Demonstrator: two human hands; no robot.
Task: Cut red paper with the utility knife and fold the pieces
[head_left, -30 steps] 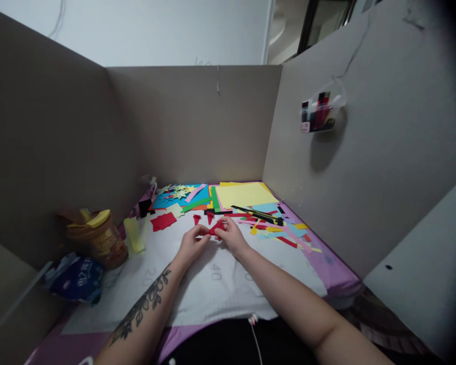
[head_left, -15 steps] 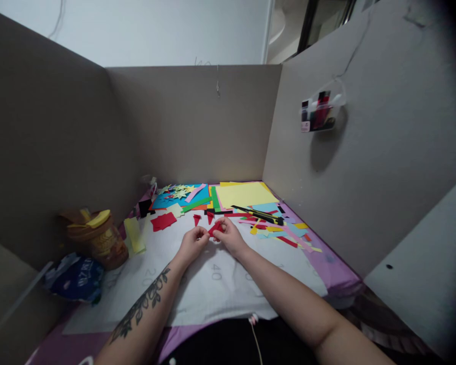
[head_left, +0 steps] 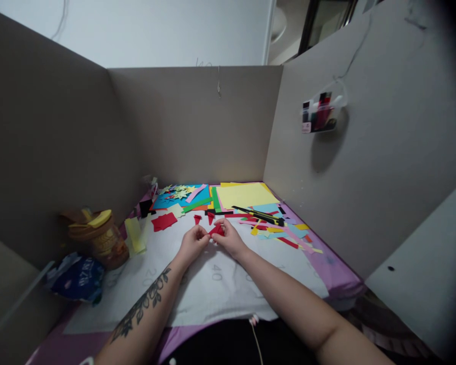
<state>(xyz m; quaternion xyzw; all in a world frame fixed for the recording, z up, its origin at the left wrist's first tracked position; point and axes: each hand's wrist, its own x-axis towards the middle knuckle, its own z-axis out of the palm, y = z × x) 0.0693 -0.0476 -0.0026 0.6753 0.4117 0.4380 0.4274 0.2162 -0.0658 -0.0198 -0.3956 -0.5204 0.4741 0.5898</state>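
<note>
A small folded piece of red paper (head_left: 217, 230) is held between my two hands above the white sheet (head_left: 197, 299). My left hand (head_left: 193, 242) pinches its left end between thumb and fingertips. On the other side, my right hand (head_left: 230, 238) grips the paper with thumb and fingers, hiding part of it. Just beyond lie two small red folded pieces, one on the left (head_left: 197, 219) and one on the right (head_left: 211, 218). Further left rests a stack of red paper squares (head_left: 164, 221).
Yellow sheets (head_left: 247, 195) and a blue sheet (head_left: 161, 202) bearing paper stars lie at the back. A black-and-yellow cutter (head_left: 268, 218) rests on coloured strips at right. Left stand a brown tub (head_left: 104, 243) and a blue packet (head_left: 78, 278). Grey panels (head_left: 197, 121) enclose the table.
The red paper has turned slightly between my fingers, and my right fingers have shifted a little on it. The things on the table lie as before.
</note>
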